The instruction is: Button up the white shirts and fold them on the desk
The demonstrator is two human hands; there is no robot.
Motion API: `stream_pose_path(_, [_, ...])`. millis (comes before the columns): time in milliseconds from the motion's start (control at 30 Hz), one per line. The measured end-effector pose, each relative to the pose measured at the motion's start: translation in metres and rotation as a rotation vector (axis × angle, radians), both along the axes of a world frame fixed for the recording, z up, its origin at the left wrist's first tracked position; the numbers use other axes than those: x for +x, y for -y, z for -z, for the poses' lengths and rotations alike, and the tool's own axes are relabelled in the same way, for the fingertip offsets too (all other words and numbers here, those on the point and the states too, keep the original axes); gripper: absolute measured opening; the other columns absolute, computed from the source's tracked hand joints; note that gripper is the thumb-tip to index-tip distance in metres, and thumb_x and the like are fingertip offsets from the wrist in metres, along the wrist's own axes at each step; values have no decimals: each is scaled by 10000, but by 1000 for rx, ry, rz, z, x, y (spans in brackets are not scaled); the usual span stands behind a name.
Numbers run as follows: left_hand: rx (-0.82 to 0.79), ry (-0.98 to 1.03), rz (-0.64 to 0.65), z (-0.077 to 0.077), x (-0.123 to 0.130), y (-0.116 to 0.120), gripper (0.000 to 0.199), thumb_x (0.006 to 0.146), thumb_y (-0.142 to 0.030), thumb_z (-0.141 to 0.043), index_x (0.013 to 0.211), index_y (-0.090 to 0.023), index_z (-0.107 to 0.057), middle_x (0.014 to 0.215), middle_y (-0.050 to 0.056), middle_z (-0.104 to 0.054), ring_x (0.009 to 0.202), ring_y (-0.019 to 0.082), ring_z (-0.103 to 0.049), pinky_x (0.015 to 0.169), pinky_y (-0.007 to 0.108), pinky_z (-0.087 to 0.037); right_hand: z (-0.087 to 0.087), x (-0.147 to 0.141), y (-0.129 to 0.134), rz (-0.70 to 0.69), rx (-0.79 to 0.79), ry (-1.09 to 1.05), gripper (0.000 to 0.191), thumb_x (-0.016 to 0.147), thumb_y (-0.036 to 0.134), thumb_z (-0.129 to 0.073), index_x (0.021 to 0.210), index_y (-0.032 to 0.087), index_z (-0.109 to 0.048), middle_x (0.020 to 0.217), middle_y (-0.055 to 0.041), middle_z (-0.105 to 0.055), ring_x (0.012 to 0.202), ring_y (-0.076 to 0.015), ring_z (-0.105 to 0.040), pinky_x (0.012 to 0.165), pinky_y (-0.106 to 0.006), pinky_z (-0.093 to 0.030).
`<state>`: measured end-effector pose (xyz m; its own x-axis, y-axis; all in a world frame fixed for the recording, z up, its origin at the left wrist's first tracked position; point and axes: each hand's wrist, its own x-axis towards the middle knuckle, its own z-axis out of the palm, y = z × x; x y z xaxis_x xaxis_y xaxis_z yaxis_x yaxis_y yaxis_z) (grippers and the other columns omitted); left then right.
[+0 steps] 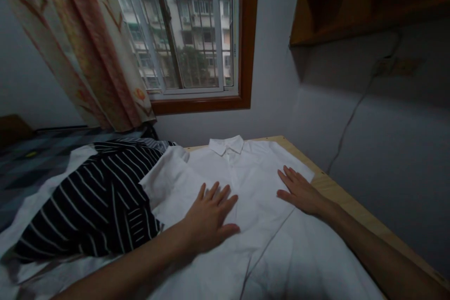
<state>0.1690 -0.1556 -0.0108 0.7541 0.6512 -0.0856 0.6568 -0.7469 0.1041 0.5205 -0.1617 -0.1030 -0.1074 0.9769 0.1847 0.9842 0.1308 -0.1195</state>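
Note:
A white short-sleeved shirt with a collar lies spread out, front side up, its collar toward the window. My left hand rests on the shirt's front, left of and near the button strip, with fingers spread. Over on the right side of the shirt, below the sleeve, my right hand lies with its fingers stretched out. Neither hand holds anything. The lower part of the shirt runs toward me in folds, and its bottom edge is hard to make out.
Light wooden boards show along the right edge. A black-and-white striped garment lies heaped at the left, beside a dark checked cloth. Behind are a window, a flowered curtain, a wall shelf and a hanging cable.

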Motion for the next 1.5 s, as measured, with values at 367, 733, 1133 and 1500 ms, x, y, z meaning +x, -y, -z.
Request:
stream_pose_path(367, [-67, 34, -79, 33, -8, 7, 888, 791, -821, -295, 1505, -294, -271, 1594, 104, -137, 1449, 406, -41, 1124, 648, -50, 4, 34, -14, 51, -114, 128, 856, 875, 682, -308, 1501, 100, -279, 1553, -198, -215, 1440, -319, -193, 1167, -457, -195])
stream_pose_path(733, [161, -81, -132, -13, -23, -57, 696, 861, -686, -382, 1400, -250, -448, 1504, 113, -386, 1380, 373, -311, 1105, 589, -203, -28, 7, -24, 141, -280, 146, 921, 853, 742, -248, 1457, 57, -369, 1514, -233, -300, 1412, -370, -256, 1138, -526, -233])
stream_pose_path(1133, [179, -309, -423, 7, -73, -98, 852, 852, -747, -228, 1501, -198, -291, 1475, 232, -380, 1341, 429, -351, 1065, 547, -224, -24, -121, 6, -254, -174, 28, 782, 910, 693, -254, 1513, 195, -253, 1577, -121, -183, 1455, -280, -159, 1172, -496, -148])
stream_pose_path(1500, [236, -236, -332, -13, -37, -132, 550, 864, -560, -491, 1246, -170, -556, 1300, 209, -549, 1178, 371, -507, 940, 524, -382, -78, -191, 50, -471, -182, -53, 826, 885, 689, -378, 1523, 187, -220, 1591, -152, -103, 1464, -325, -48, 1167, -544, -91])
